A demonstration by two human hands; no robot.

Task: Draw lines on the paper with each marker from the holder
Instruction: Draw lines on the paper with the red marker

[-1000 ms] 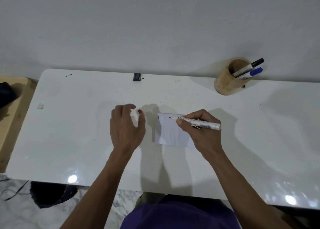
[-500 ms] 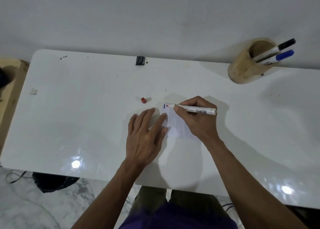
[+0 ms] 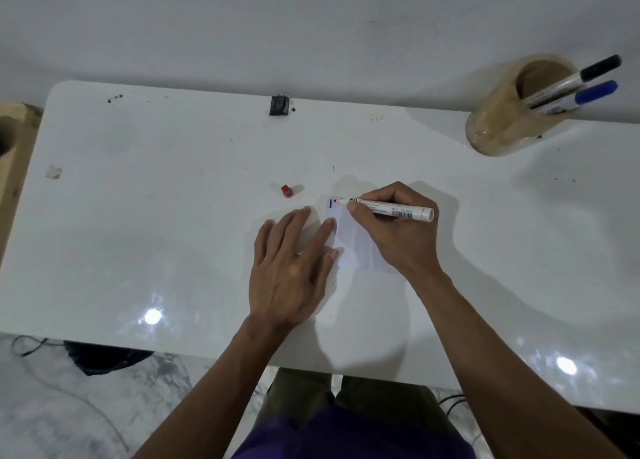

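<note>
White glossy tabletop (image 3: 138, 216) against a pale wall. Small white paper (image 3: 349, 243) lies flat near the middle, just ahead of the person. Left hand (image 3: 291, 271) is flat, palm down, its grip spread wide and holding nothing; the fingertips (image 3: 330, 223) press on the paper's left edge, the rest of the hand on the bare tabletop beside it. Right hand (image 3: 398, 236) rests over the paper's right part, its grip pinched around a white-barrelled red marker (image 3: 384, 209) with thumb and forefinger close to the nib end. Marker lies nearly level, uncapped, red tip pointing left and meeting the paper at its top left corner, just right of a short dark blue line (image 3: 331, 203) drawn upright there. Butt end of the marker sticks out past the knuckles to the right. Red cap (image 3: 286, 190) stands alone on the tabletop, left of the paper and apart from both hands. Tan cylindrical holder (image 3: 502, 126) sits at the far right rear, well apart from the paper, tilted in this wide view. In it, a black-capped marker (image 3: 588, 74) and a blue-capped marker (image 3: 585, 94), both leaning right over the rim, side by side. Small black object (image 3: 279, 105) at the rear edge, centre; what it is cannot be told.
</note>
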